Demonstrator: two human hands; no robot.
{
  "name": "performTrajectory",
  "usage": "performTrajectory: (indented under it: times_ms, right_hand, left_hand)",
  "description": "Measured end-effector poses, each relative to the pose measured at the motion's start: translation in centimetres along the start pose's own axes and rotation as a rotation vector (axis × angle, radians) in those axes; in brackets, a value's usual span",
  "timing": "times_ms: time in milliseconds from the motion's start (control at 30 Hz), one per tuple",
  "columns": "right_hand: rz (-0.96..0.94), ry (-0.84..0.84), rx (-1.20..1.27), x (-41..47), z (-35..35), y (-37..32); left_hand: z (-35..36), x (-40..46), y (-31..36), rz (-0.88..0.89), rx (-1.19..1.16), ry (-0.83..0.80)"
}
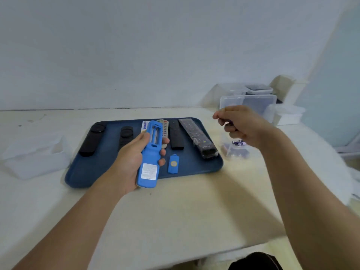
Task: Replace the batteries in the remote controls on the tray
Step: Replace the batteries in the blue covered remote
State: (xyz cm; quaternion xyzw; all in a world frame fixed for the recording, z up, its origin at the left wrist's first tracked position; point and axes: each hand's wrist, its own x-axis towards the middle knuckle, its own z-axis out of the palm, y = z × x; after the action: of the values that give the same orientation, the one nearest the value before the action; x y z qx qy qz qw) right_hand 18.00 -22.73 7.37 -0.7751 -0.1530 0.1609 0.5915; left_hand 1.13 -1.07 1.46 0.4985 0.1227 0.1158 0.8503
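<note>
Tray [81, 178]: blue, on the pale table [175, 221], long side across the view. On it lie two black remotes at left, a white one and a grey one partly behind the held remote, a slim black one, and a long wrapped one at right. All lie roughly front to back.

Blue remote [149, 152]: held above the tray's near middle, back side up, label toward the person. Long axis runs near to far, leaning slightly right at the far end. The battery bay at the far end is uncovered and looks empty; springs or rails show faintly.

Left hand [132, 162]: wrapped round the remote's lower half, thumb on the left edge, fingertips curling out at the right edge.

Right hand [239, 125]: raised right of the tray, fingers curled round something small and dark, probably a battery; blur prevents confirmation.

Battery box [235, 149]: clear, on the table just below the right hand, loose cells inside.

Cover [173, 164]: small, blue, flat on the tray just right of the held remote.

Risks, as judgement:
- Cell seated with poles reversed; markings in the bay are unreadable from here.
- Cell slipping from the pinch over the table and rolling off.
- Remote tipping in the one-hand hold while the cell is pressed against a spring.
- Cover mixed up with others later.
</note>
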Motion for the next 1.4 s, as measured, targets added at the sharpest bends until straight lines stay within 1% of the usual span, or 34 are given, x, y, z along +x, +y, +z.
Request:
performTrajectory:
  times_ms: [33,67,100,167,200,300,367,433,500,533,567,600,667,700,767,867,967,1033,1100,1133,1233,1333,1400]
  right_hand:
    - [-0.036,-0.004,-0.307,0.2,-1.6,-0.2]
    - [-0.042,-0.035,-0.559,0.5,-3.0,-0.3]
    - [-0.035,-0.083,-0.739,0.8,-3.9,-0.3]
    - [-0.033,-0.146,-0.943,0.9,-5.2,-0.2]
    - [-0.055,-0.146,-0.986,1.0,-5.5,0.1]
    - [-0.15,-0.109,-0.996,0.9,-6.0,0.8]
    - [-0.143,-0.091,-1.014,0.7,-6.1,1.0]
    - [-0.151,-0.035,-1.039,0.2,-5.8,0.9]
    - [-0.269,0.084,-0.992,-0.6,-4.4,0.2]
    - [-0.353,0.141,-0.928,-1.3,-3.0,-0.4]
    - [-0.426,0.157,-0.837,-2.2,-1.2,-1.1]
    - [-0.483,0.112,-0.719,-3.2,1.6,-2.0]
    - [-0.536,-0.077,-0.501,-5.5,7.0,-3.2]
    - [-0.565,-0.178,-0.453,-6.2,10.3,-3.8]
    - [-0.63,-0.283,-0.517,-6.6,15.3,-3.8]
    - [-0.729,-0.366,-0.595,-5.6,21.4,-3.8]
    - [-0.766,-0.471,-0.677,-4.8,26.0,-3.7]
    - [-0.792,-0.507,-0.718,-4.5,28.5,-3.6]
    - [-0.801,-0.504,-0.74,-4.2,30.1,-3.7]
    - [-0.795,-0.495,-0.744,-4.0,30.6,-3.7]
    - [-0.768,-0.498,-0.767,-3.5,31.4,-3.8]
    - [-0.748,-0.52,-0.785,-3.0,32.2,-3.9]
    - [-0.738,-0.478,-0.745,-2.6,32.8,-4.3]
  left_hand:
    - [0.2,0.0,-0.1,-0.001,0.001,-0.019]
    - [0.3,0.0,-0.1,-0.001,0.004,-0.034]
    - [0.2,0.0,-0.1,0.003,0.011,-0.04]
    - [0.1,-0.1,-0.2,0.004,0.023,-0.036]
    - [0.0,-0.2,-0.2,0.001,0.027,-0.028]
    - [-0.2,-0.2,-0.2,-0.003,0.029,-0.011]
    - [-0.4,-0.2,-0.2,-0.001,0.022,0.006]
    - [-0.6,-0.1,0.0,-0.006,0.004,0.003]
    - [-0.5,-0.3,0.4,-0.008,-0.013,-0.008]
    - [-0.5,-0.4,0.7,0.003,-0.022,-0.007]
    - [-0.3,-0.5,1.2,0.023,-0.035,-0.002]
    - [-0.6,-0.9,1.9,0.061,-0.048,0.02]
    - [-1.0,-1.5,3.5,0.123,-0.065,0.07]
    - [-1.9,-2.0,4.9,0.167,-0.055,0.119]
    - [-3.4,-3.1,7.3,0.226,0.011,0.247]
    - [-7.7,-5.6,10.0,0.307,0.101,0.45]
    - [-12.9,-8.9,11.6,0.391,0.082,0.591]
    - [-16.4,-10.5,12.4,0.424,0.055,0.744]
    - [-19.3,-10.8,12.8,0.375,0.074,0.869]
    - [-20.3,-10.6,12.8,0.309,0.105,0.89]
    - [-21.7,-9.4,12.2,0.114,0.174,0.862]
    - [-21.7,-8.1,11.8,0.031,0.173,0.795]
    - [-21.5,-7.2,11.3,0.003,0.2,0.782]
